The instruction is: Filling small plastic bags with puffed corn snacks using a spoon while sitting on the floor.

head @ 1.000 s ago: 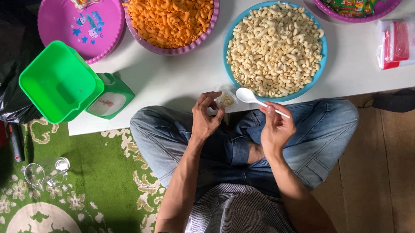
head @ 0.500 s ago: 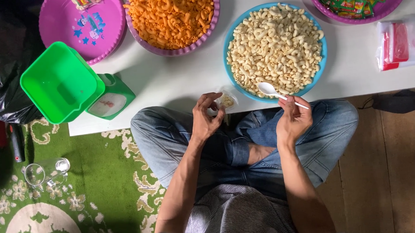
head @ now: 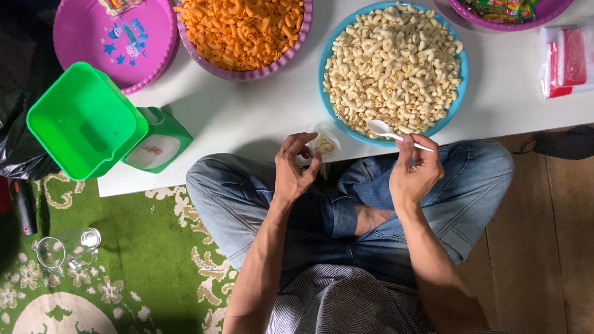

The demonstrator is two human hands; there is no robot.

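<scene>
Gripping a white plastic spoon point(head: 388, 131) by its handle, the right hand point(head: 414, 173) held the bowl over the lower rim of the blue tray point(head: 324, 84) of pale puffed snacks at upper centre. The left hand point(head: 294, 168) pinched a small clear bag point(head: 324, 144) at the white surface point(head: 253, 115) edge.

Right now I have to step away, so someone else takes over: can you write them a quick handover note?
Left hand: fingers hold a small clear bag, some pale snack already inside, at the table edge.
Right hand: holds a white spoon, its bowl over the near rim of the blue plate of pale snack.
Done: bag partly filled.
Left: more scoops; the bag is not closed.
</scene>
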